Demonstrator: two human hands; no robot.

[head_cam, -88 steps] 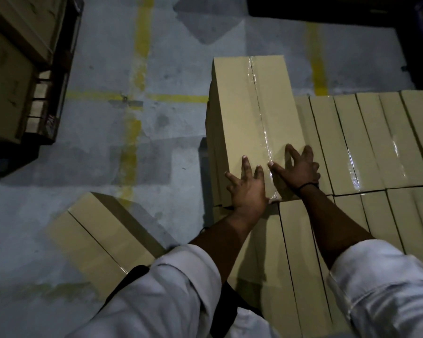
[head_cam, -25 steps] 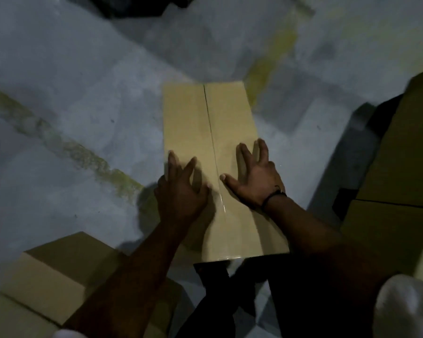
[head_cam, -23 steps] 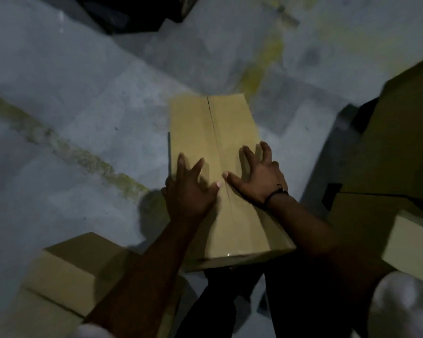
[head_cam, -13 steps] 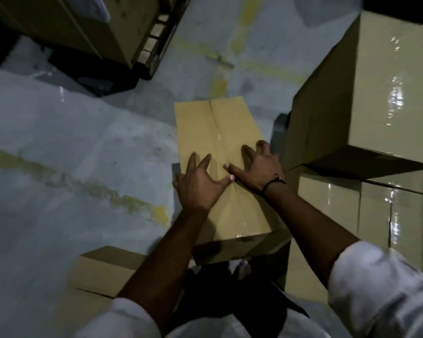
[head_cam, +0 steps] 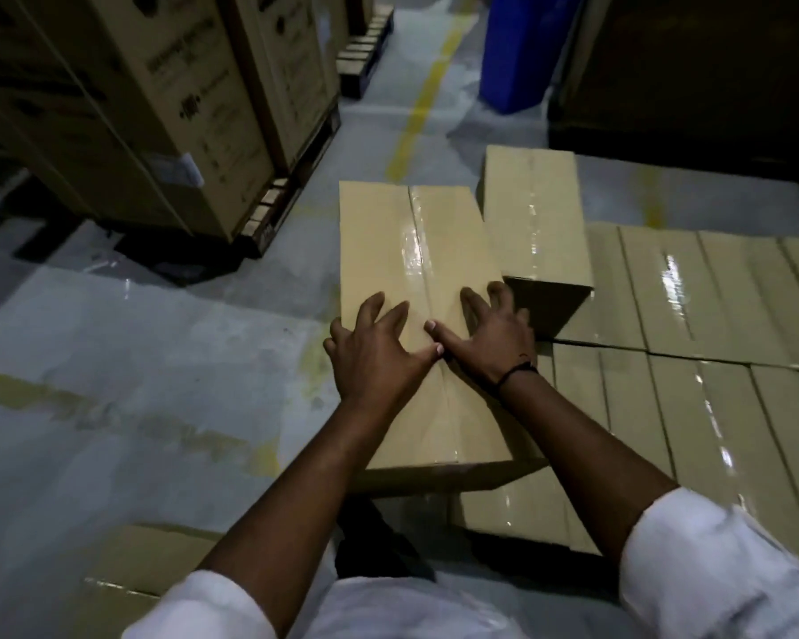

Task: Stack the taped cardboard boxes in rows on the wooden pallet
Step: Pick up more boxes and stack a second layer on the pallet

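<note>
Cardboard box point(head_cam: 388, 242) lies at frame centre, beside another box point(head_cam: 533, 214), over the stacked row point(head_cam: 711, 325). Left hand point(head_cam: 379, 357) and right hand point(head_cam: 494, 334) press its top, fingers point(head_cam: 372, 306) spread and released.

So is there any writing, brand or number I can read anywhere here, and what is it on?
No text here can be read.
Dark print on the tall cartons: too blurred to read.
On the white sticker stuck to one of them: too small and blurred.
On the taped box under the left hand and right hand: no print shows.
On the stacked boxes: tape glare only.
On the blue bin: no lettering shows.
</note>
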